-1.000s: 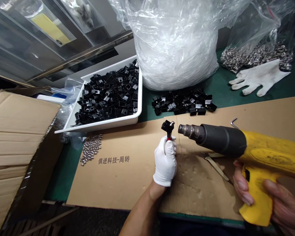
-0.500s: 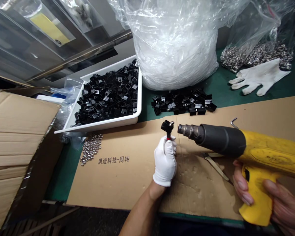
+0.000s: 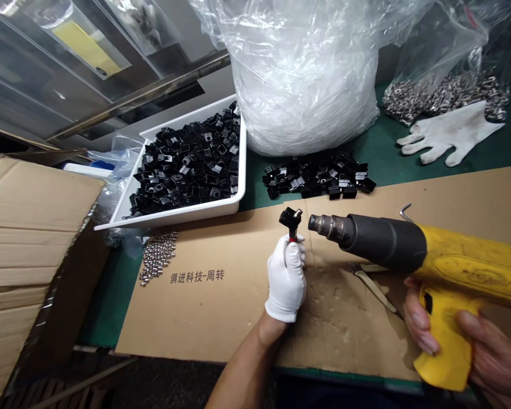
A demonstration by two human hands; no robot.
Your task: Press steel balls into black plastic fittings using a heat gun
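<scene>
Left grip — gloved, over 俱进科技-周转 cardboard

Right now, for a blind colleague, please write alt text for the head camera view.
A white-gloved left hand holds a small black plastic part up to the metal nozzle of a yellow-and-black heat gun, held in the bare right hand, above a brown cardboard sheet; a white tray heaped with matching black parts sits behind.
</scene>
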